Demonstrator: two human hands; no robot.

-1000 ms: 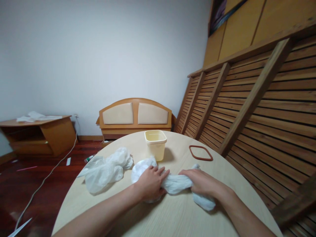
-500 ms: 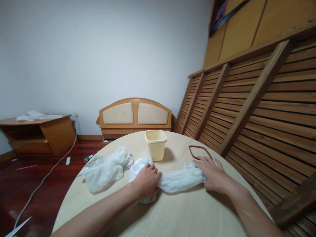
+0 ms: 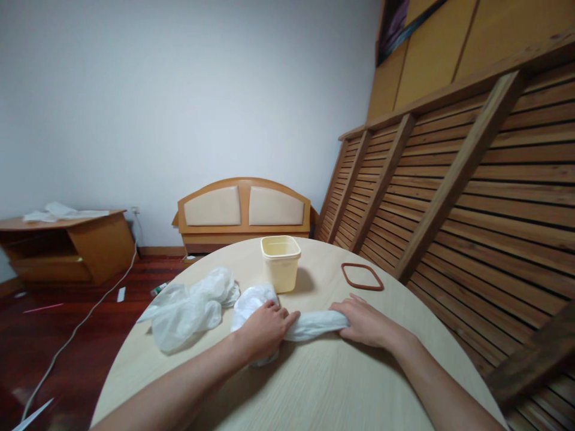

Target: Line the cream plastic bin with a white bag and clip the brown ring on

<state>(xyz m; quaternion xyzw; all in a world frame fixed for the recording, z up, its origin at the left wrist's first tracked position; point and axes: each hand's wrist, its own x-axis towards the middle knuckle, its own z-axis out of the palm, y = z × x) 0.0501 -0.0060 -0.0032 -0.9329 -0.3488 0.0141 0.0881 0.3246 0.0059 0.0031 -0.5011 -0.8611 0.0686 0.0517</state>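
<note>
My left hand (image 3: 265,328) and right hand (image 3: 365,323) grip the white bag (image 3: 317,325); length between them is bunched narrow. Other bag (image 3: 191,314) lies loose on the counter (image 3: 309,389), not bunched.

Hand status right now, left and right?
Left hand: closed, holding the twisted white plastic bag beside its bunched part.
Right hand: closed, holding the far end of the twisted stretch.
</note>
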